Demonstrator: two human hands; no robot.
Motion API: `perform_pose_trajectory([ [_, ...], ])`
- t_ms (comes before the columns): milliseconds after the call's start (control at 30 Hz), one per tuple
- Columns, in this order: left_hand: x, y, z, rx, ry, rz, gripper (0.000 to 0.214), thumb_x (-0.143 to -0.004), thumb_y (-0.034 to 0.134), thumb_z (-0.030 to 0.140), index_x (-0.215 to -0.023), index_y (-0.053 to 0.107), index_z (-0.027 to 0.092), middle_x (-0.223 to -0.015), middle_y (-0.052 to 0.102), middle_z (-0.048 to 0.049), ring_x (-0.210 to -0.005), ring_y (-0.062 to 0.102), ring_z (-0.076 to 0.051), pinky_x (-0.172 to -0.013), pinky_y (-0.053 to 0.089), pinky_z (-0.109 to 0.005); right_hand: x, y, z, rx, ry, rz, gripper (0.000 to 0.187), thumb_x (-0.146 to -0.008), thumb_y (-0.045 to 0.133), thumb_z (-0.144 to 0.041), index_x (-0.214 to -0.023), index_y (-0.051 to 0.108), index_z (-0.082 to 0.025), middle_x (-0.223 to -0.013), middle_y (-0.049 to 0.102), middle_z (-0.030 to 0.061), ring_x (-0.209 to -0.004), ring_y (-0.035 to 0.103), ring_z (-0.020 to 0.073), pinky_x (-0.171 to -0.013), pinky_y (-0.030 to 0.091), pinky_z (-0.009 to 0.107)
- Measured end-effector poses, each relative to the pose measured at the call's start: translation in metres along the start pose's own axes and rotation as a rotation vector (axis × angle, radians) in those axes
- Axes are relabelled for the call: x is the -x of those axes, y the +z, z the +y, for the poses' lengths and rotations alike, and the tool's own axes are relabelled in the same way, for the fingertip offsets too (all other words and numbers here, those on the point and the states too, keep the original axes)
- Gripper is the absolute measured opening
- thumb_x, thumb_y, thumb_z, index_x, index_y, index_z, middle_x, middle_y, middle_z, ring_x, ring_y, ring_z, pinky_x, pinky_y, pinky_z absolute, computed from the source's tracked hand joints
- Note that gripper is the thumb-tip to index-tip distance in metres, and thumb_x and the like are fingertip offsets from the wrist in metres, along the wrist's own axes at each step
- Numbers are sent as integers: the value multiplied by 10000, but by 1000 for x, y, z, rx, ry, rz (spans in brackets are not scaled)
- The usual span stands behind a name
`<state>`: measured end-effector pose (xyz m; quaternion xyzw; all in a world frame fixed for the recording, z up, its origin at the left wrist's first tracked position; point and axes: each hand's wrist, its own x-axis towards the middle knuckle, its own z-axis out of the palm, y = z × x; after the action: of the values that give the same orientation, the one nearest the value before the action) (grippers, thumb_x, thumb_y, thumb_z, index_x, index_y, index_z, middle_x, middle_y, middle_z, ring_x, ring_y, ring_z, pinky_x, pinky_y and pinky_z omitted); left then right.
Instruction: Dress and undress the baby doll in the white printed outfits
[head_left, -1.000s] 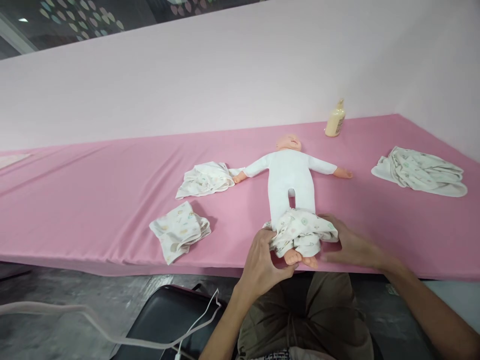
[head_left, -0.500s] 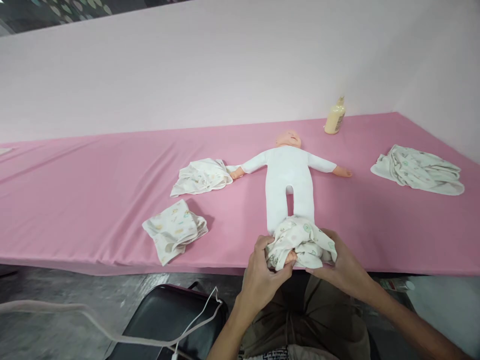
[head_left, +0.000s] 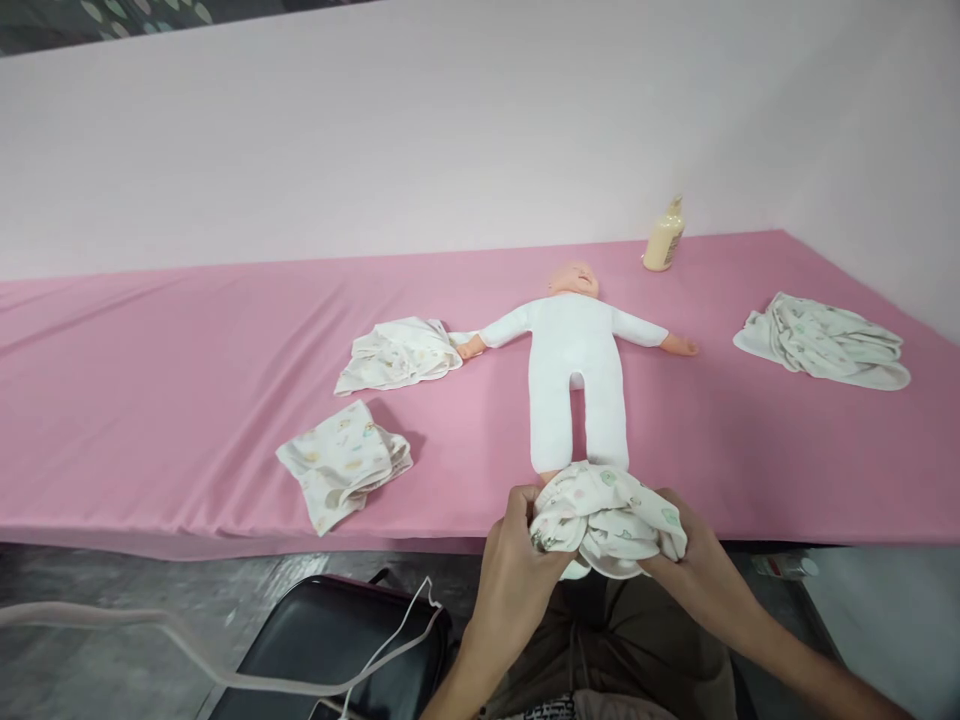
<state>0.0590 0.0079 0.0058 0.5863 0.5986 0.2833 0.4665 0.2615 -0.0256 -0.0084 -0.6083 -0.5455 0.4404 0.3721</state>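
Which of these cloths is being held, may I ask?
The cloth at the doll's legs, gripped by the left hand and right hand; the far right cloth and the two left cloths lie on the sheet.

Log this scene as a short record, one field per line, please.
Left grip: holding printed cloth by its left side
Right grip: holding its right side
Doll: lying with arms outspread, feet mostly hidden by that cloth
Other cloths: two left of the doll, one right
Pump bottle: upright near the wall
Surface: pink table cover
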Motion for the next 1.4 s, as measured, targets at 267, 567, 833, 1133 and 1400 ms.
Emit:
perform_pose_trajectory([
  [267, 6, 12, -16, -4, -66, 72, 285, -789, 650, 431, -929, 487, 243, -849, 662, -5, -766, 622, -181, -664, 472, -271, 7, 12, 2, -109, -45, 66, 244, -806, 596, -248, -1046, 581, -211, -1040, 635, 41, -889, 598, 191, -780, 504, 293],
  [567, 12, 11, -8, -30, -164, 68, 234, -807, 595, 358, -984, 498, 240, -912, 683, -9, -798, 624, -173, -677, 446, -241, 10, 18, -2, -91, 101, 133, 99, -753, 557, -251, -829, 556, -188, -718, 569, -20, -650, 478, 140, -569, 416, 245],
  [833, 16, 13, -12, -1, -117, 21, 174, -831, 531, 257, -999, 490, 235, -939, 679, -15, -842, 625, -179, -727, 434, -245, 15, 26, 3, -179, 83, 99, 209, -779, 562, -213, -985, 572, -180, -881, 642, 19, -758, 556, 159, -679, 471, 271],
  [1133, 14, -29, -18, 286, 3, -362, 460, -617, 826, 268, -892, 466, 194, -783, 528, 33, -703, 482, -102, -631, 387, -181, 13, -25, -3, -281, 26, -302, 354, -749, 720, -232, -1063, 558, -217, -930, 597, 5, -813, 575, 151, -700, 481, 249],
  [1400, -38, -97, 55, 324, 561, -905, 782, -487, 899, 465, -1148, 578, 198, -965, 616, -80, -907, 609, -241, -775, 504, -329, -19, -124, -72, -161, -431, -497, 684, -676, 816, -407, -1298, 545, -318, -1247, 583, 56, -1081, 622, 230, -869, 523, 338],
])
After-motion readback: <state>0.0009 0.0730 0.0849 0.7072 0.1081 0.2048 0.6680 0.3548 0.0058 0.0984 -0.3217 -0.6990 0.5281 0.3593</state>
